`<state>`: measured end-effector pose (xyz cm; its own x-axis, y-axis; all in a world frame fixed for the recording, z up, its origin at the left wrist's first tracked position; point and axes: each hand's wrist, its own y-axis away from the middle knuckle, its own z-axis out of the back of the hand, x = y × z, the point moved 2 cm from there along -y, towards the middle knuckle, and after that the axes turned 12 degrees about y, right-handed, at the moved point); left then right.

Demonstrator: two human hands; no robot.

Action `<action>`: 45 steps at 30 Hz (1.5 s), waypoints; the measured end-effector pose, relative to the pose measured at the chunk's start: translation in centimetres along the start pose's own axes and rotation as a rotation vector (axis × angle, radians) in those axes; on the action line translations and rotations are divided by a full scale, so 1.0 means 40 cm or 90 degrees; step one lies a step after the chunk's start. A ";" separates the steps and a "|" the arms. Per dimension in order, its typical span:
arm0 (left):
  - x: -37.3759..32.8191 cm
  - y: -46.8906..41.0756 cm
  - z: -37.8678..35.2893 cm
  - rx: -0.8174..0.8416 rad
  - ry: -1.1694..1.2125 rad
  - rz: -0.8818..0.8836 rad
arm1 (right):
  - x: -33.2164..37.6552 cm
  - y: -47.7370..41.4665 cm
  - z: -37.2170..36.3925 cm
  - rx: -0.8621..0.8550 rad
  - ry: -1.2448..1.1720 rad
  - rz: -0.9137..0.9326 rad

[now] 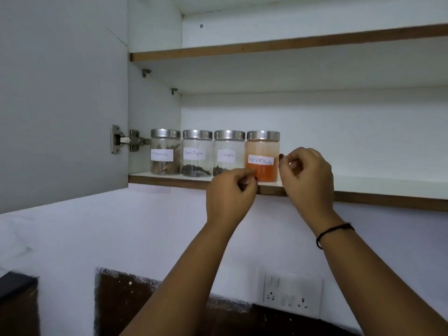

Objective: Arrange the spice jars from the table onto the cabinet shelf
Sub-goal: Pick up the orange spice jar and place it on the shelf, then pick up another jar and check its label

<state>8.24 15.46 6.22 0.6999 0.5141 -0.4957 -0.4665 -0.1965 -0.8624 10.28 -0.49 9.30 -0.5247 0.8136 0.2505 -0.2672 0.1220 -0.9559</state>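
**Desk:** Where are the spice jars from where you sit?

**Operator:** I count four of them in a row on the lower shelf (375, 186), left of the frame's centre, all upright with steel lids. From the left they are the cinnamon jar (165, 155), the black pepper jar (196, 156), the cloves jar (229, 154) and the red chilli powder jar (263, 151). They stand close side by side, near the shelf's front edge, and the paper labels face me (the handwriting is a bit blurred).

**Desk:** And the hands?

**Operator:** Both are raised at mid-frame, either side of the red chilli powder jar. My left hand (230, 192) sits in front of that jar's lower left corner, and its fingers (244, 183) are curled in with nothing between them. My right hand (309, 175) is just right of the jar, its fingers (288, 157) curled too and holding nothing. One dark-nailed fingertip lies at the jar's edge, and I cannot tell whether it touches the glass.

**Desk:** Anything else around?

**Operator:** There is a black thread (334, 230) on my right wrist. The open cabinet door (60, 93) fills the upper left, with its hinge (126, 139) beside the cinnamon jar. A wall socket (292, 297) is at the lower right.
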 end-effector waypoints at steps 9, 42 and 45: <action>-0.050 0.224 0.098 0.032 0.240 0.146 | 0.076 0.326 0.121 0.035 -0.164 0.033; -0.070 0.890 -0.153 0.178 0.342 0.324 | -0.227 0.859 0.492 0.233 -0.269 -0.434; -0.042 0.951 -0.195 0.193 0.337 0.365 | -0.260 0.919 0.495 0.236 -0.231 -0.495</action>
<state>-6.47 0.60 -26.53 0.4359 -0.0720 -0.8971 -0.9000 -0.0367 -0.4344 -10.08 -15.71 -25.41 -0.2938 0.3453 0.8913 -0.8572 0.3174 -0.4055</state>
